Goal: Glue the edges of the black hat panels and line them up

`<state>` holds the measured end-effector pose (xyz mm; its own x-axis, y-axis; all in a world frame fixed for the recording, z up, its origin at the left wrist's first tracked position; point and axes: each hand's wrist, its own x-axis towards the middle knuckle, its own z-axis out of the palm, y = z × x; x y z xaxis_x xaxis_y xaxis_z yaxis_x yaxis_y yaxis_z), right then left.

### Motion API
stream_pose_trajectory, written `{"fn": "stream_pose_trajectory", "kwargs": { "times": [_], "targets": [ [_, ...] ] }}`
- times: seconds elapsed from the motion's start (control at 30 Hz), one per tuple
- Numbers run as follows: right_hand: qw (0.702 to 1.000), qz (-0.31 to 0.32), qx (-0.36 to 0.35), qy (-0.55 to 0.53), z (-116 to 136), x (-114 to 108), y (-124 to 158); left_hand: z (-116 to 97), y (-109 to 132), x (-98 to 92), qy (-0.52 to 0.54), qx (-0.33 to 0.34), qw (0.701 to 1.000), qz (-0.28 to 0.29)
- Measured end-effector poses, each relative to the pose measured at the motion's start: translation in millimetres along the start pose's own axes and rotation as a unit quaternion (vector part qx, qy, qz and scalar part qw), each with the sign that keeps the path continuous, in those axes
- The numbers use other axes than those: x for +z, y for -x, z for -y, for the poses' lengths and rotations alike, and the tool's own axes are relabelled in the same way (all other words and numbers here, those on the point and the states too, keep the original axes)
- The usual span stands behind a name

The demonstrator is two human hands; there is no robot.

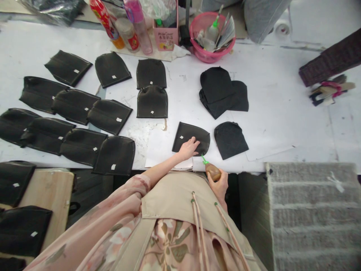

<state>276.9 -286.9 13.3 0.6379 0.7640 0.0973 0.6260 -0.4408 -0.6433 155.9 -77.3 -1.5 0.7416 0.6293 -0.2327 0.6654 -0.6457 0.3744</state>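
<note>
My left hand (pixel 189 149) lies with fingers stretched out on a black fabric piece (pixel 184 132) that has a rounded right end and a small white tag. In my right hand (pixel 220 184) is a squeeze bottle (pixel 213 171) of brownish liquid with a green nozzle. The nozzle tip is at the lower right edge of that piece; I cannot tell whether it touches. Just to the right lies another black piece (pixel 231 140), without a visible tag. Behind it rests a small overlapping stack of black pieces (pixel 218 88).
Rows of tagged black pieces (pixel 114 154) cover the table's left side. At the back stand a pink basin (pixel 211 56) with another squeeze bottle, a pink box (pixel 166 39) and several bottles. A dark fabric-covered bar (pixel 329 56) juts in from the right, above a grey textile (pixel 313 214).
</note>
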Motion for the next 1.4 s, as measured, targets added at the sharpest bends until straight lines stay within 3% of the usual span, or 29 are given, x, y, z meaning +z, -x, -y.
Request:
{"fn": "stream_pose_trajectory", "kwargs": {
  "times": [0.17,0.63,0.87,0.97,1.07,1.2,1.4],
  "targets": [
    [1.000,-0.019,0.017,-0.001,0,0,-1,-1,0,0.5,-0.002,0.000,1.000,-0.004],
    [0.999,0.027,0.031,-0.033,3,9,4,-2,0,-1.8,0.016,-0.010,1.000,0.002],
    [0.999,0.033,0.029,-0.032,8,11,6,13,8,-15.8,0.095,-0.017,0.995,0.006],
    [0.999,0.032,0.023,-0.036,7,12,7,27,20,-23.3,0.075,-0.069,0.992,-0.069],
    [0.999,0.023,0.014,-0.037,6,16,8,42,31,-26.1,0.036,-0.168,0.977,-0.126],
    [0.999,0.021,0.001,-0.039,8,20,9,55,39,-23.2,0.048,-0.255,0.960,-0.107],
    [0.999,0.031,-0.008,-0.044,12,25,8,62,34,-21.0,0.096,-0.285,0.949,-0.095]
  ]
}}
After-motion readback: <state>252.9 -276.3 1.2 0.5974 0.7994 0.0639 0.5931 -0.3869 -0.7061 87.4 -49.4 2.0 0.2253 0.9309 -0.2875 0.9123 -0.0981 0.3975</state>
